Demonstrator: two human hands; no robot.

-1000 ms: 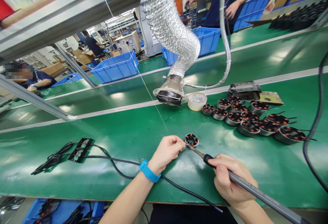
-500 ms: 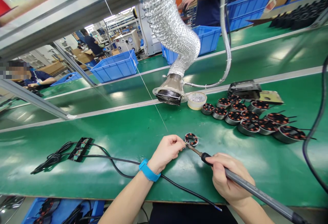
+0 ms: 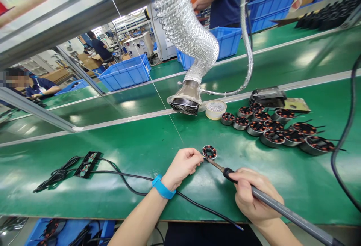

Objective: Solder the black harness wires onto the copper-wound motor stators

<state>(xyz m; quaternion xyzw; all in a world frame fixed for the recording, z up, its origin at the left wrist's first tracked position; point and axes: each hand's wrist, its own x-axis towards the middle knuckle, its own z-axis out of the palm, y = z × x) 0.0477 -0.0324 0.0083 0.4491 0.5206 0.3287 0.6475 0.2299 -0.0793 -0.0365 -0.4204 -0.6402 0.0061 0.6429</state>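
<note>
My right hand (image 3: 258,193) is wrapped around the grey handle of a soldering iron (image 3: 290,208). Its tip meets the near left edge of a small motor stator (image 3: 209,152), a ring with copper windings lying on the green bench. At that same edge, my left hand (image 3: 184,165) pinches thin wire between thumb and fingertips; the wire's ends are too small to make out. A fine strand (image 3: 162,101) hangs from above and runs down to just behind this hand. Under my left wrist, with its blue band (image 3: 163,187), passes a black cable (image 3: 203,206).
Several stators (image 3: 273,138) stand at the right, beside a white tub (image 3: 216,109). A foil duct with a fan (image 3: 184,105) hangs ahead. Coiled cable with a small black board (image 3: 88,164) lies left. Blue bins (image 3: 124,73) and co-workers are beyond.
My hands, the stator and the iron's tip keep their places relative to each other. The view shifts slightly. Behind the duct, a co-worker's arm has moved left and lower.
</note>
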